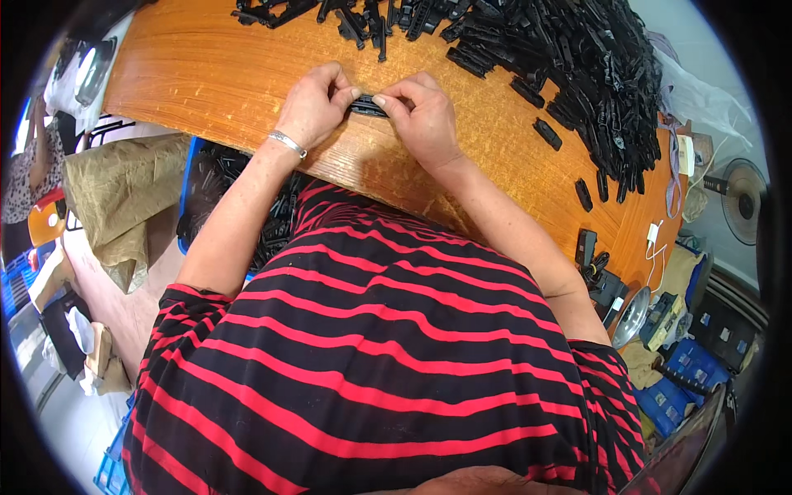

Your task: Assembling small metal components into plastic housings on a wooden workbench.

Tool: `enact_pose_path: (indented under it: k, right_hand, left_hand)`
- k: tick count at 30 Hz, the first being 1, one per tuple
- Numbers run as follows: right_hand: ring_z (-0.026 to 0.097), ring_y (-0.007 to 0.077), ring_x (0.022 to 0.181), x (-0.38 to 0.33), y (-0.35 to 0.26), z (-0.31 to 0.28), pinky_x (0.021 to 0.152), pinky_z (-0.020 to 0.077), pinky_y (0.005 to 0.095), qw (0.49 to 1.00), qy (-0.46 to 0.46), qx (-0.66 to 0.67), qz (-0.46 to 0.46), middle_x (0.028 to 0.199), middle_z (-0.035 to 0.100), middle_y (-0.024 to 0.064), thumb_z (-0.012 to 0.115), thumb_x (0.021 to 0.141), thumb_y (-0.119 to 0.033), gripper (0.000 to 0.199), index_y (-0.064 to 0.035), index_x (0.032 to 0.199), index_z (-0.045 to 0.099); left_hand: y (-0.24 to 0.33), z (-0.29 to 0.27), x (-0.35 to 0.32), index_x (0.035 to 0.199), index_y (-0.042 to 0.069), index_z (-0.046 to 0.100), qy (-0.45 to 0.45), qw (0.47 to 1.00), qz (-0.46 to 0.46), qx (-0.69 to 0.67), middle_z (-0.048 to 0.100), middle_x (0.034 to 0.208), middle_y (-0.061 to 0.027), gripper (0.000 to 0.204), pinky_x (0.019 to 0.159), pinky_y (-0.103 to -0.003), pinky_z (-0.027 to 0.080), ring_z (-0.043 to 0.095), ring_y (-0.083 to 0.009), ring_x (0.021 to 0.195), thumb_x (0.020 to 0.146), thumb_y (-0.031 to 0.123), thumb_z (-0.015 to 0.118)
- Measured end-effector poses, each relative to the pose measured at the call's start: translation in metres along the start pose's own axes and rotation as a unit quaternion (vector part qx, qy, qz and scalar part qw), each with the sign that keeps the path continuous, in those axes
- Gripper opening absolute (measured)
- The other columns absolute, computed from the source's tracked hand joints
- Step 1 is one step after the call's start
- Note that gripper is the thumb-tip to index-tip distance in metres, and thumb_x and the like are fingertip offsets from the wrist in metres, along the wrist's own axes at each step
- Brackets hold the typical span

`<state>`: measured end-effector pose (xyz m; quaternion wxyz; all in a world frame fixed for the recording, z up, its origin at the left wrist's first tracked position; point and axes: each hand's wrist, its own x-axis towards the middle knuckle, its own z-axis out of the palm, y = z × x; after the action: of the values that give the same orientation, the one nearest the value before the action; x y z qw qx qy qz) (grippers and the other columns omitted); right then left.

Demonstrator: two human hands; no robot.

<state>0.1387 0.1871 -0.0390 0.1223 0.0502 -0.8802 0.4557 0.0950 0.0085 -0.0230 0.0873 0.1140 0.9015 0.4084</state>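
Note:
Close to the table's near edge, my left hand (316,107) and my right hand (425,120) pinch a small, long black plastic part (369,106) between them. Thumb and fingertips of the left hand grip one end; those of the right grip the other. The part lies low over the wooden table (206,62), and fingers cover its ends. A silver bracelet (288,143) circles my left wrist. Beyond my hands, a big heap of similar black plastic parts (590,74) spreads over the far and right side, with several loose ones (547,134) at its border.
Under the table edge at left stands a blue crate (186,190) of black parts, beside a brown sack (124,190). To the right are a black device with cables (606,289), a round metal dish (633,317) and a fan (744,200). Another person (37,169) is at far left.

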Motion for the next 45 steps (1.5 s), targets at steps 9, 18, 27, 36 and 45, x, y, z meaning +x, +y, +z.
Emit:
enact_pose_path:
  k: [9,18,27,36,45]
  right_hand:
    - [0.06,0.0237,0.07,-0.002,0.0,0.004,0.062,0.0473,0.0342,0.998,0.011,-0.052,-0.03,0.08,0.06,0.0079,0.074,0.077,-0.017,0.013,-0.0055,0.08,0.069]
    - [0.059,0.0225,0.069,0.002,-0.01,0.004,0.065,0.0485,0.0347,0.998,0.014,-0.046,0.038,0.08,0.059,0.0071,0.074,0.078,-0.019,0.026,-0.0046,0.095,0.061]
    - [0.062,0.0213,0.077,0.011,0.016,-0.043,0.069,0.0502,0.0338,0.992,-0.052,-0.115,0.014,0.087,0.06,0.0082,0.071,0.081,-0.021,0.025,-0.0026,0.095,0.06]
    - [0.062,0.032,0.077,0.036,0.048,-0.077,0.064,0.0506,0.0404,0.953,0.009,-0.301,-0.031,0.095,0.056,0.0089,0.069,0.081,-0.014,0.013,-0.007,0.09,0.063]
    - [0.062,0.0289,0.071,0.008,0.016,-0.042,0.058,0.0511,0.0382,0.966,-0.039,-0.23,-0.111,0.093,0.056,0.0065,0.067,0.082,-0.015,0.01,-0.0095,0.088,0.061]
  left_hand:
    - [-0.001,0.004,-0.002,0.082,0.002,0.055,0.001,1.0,0.003,-0.007,0.06,0.078,-0.0147,0.021,0.069,-0.038,0.048,0.059,-0.0286,0.074,0.082,0.018,0.069]
    - [-0.005,0.004,0.012,0.083,0.003,0.057,-0.024,1.0,-0.009,0.018,0.06,0.073,-0.0104,0.02,0.067,-0.035,0.047,0.057,-0.0226,0.07,0.083,0.019,0.069]
    - [-0.061,-0.072,-0.048,0.079,0.001,0.06,-0.069,0.99,-0.07,-0.1,0.055,0.065,-0.0016,0.015,0.06,-0.026,0.044,0.05,-0.009,0.064,0.084,0.013,0.068]
    - [-0.055,-0.094,-0.035,0.091,0.001,0.065,0.123,0.992,0.007,0.0,0.066,0.084,-0.0091,0.01,0.075,-0.032,0.05,0.063,-0.0201,0.08,0.082,0.007,0.066]
    - [-0.007,-0.022,0.073,0.095,0.008,0.065,0.154,0.918,0.292,0.221,0.059,0.104,-0.005,0.024,0.082,-0.036,0.047,0.054,-0.0271,0.101,0.072,0.005,0.071]
